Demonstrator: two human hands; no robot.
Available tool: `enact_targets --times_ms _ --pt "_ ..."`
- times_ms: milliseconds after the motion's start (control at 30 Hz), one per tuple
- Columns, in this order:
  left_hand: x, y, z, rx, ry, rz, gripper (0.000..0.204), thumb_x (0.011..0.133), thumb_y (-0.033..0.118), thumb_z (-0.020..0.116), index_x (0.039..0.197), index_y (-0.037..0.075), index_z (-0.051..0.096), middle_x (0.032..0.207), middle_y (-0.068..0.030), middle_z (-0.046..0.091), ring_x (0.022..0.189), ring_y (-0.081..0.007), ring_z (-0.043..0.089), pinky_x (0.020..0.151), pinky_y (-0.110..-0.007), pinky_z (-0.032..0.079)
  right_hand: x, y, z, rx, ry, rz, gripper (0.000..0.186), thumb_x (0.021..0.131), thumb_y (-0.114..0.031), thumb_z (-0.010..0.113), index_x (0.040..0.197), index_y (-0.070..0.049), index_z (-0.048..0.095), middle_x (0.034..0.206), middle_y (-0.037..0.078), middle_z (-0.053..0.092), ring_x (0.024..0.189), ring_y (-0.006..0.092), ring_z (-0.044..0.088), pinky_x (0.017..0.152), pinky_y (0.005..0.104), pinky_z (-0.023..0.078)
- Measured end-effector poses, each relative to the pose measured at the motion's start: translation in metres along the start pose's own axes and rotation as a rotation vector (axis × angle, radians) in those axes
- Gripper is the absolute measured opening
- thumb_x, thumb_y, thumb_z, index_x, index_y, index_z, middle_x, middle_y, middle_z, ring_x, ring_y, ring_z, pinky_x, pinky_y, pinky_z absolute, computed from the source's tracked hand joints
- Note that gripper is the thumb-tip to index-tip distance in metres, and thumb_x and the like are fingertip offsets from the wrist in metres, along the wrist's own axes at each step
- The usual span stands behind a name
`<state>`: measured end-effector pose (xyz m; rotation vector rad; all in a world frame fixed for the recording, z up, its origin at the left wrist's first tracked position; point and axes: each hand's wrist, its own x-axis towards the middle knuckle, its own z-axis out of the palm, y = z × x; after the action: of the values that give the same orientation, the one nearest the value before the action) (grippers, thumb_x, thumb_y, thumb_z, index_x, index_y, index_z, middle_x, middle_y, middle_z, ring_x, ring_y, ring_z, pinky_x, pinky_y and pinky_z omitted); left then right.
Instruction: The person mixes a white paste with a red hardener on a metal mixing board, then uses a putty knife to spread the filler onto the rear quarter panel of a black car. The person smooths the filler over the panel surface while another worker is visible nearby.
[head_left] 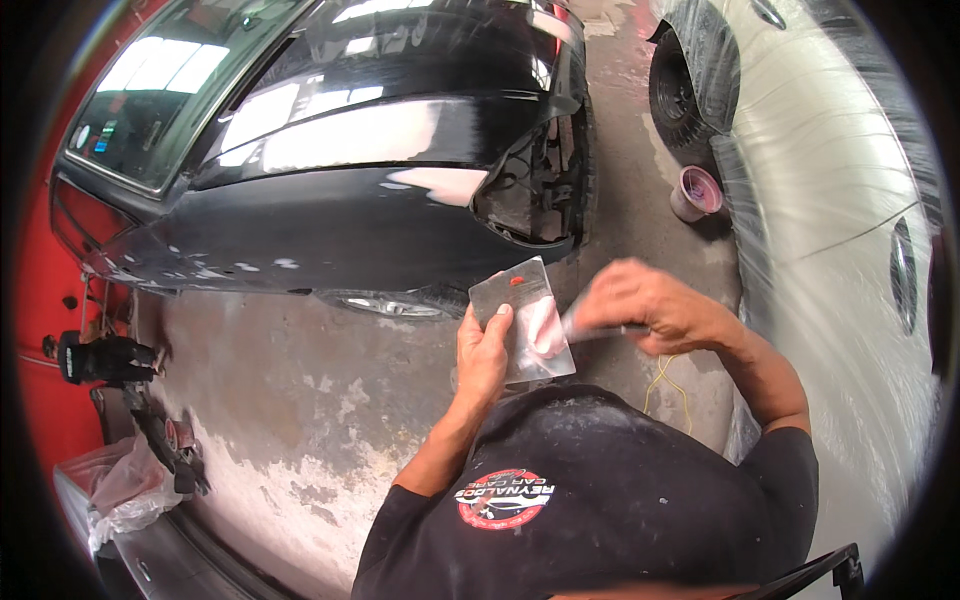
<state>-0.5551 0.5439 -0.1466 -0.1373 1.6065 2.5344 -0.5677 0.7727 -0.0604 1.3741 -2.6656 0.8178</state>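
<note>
My left hand (483, 352) grips a flat grey mixing plate (490, 292) by its left side, thumb on top. Pink paste (541, 327), which looks like body filler, is smeared over the plate's right half, and a small red dab (517, 282) sits near its top edge. My right hand (655, 308), blurred by motion, is closed just right of the plate. A thin, pale spreader (583, 325) juts from its fingers toward the paste; its exact shape is smeared. Ahead is a black car (300, 235) with a pinkish-white patch (440, 184) on its front fender.
The black car's front corner (535, 190) is open, showing inner parts. A pinkish bucket (695, 195) stands on the floor beside a dark tyre (675, 92). Plastic sheeting covers a pale car (825, 200) on the right. A yellow cord (662, 380) hangs near my right arm. Crumpled plastic (135, 495) lies lower left.
</note>
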Motion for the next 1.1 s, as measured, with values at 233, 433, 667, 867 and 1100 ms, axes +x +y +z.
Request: enact_targets --times_ms 233,433,667,867,1100 --pt "0.001 -0.001 -0.004 -0.138 0.088 -0.125 0.033 0.098 0.009 0.052 0.13 0.001 0.053 0.121 -0.0103 0.064 0.109 -0.0181 0.062 0.095 -0.034 0.051 -0.004 -0.014 0.008 0.445 0.046 0.191 0.067 0.061 0.001 0.069 0.127 -0.012 0.062 0.129 0.007 0.06 0.121 0.028 0.053 0.11 0.0458 0.037" --pt "0.014 0.009 -0.004 -0.452 0.146 -0.346 0.031 0.097 0.006 0.051 0.127 0.001 0.051 0.119 -0.0162 0.064 0.104 -0.0268 0.068 0.091 -0.042 0.058 -0.012 -0.027 0.06 -0.202 0.145 0.016 0.063 0.071 -0.006 0.071 0.132 -0.009 0.057 0.132 0.01 0.054 0.123 0.033 0.05 0.109 0.0488 0.04" --pt "0.005 0.028 -0.01 -0.109 0.017 -0.089 0.031 0.098 0.011 0.054 0.127 0.002 0.054 0.118 -0.0122 0.065 0.102 -0.0196 0.066 0.09 -0.034 0.054 -0.046 0.008 0.06 -0.129 0.272 0.225 0.064 0.065 0.009 0.066 0.126 -0.007 0.062 0.124 0.011 0.062 0.121 0.0352 0.054 0.104 0.0463 0.045" --pt "-0.009 0.026 0.013 0.441 -0.127 0.264 0.04 0.103 0.017 0.044 0.136 -0.004 0.051 0.123 -0.0156 0.066 0.112 -0.0202 0.062 0.099 -0.034 0.047 -0.01 -0.005 0.061 0.017 0.321 0.175 0.057 0.067 0.005 0.07 0.123 -0.008 0.067 0.123 0.009 0.064 0.119 0.0339 0.056 0.102 0.045 0.046" --pt "0.002 0.027 0.01 0.33 0.194 0.388 0.039 0.099 0.004 0.047 0.137 -0.003 0.051 0.121 -0.0114 0.064 0.105 -0.0176 0.062 0.094 -0.03 0.049 -0.024 -0.013 0.089 0.023 0.122 0.098 0.07 0.057 -0.004 0.074 0.126 -0.015 0.066 0.128 0.0 0.063 0.12 0.0284 0.055 0.104 0.0509 0.04"
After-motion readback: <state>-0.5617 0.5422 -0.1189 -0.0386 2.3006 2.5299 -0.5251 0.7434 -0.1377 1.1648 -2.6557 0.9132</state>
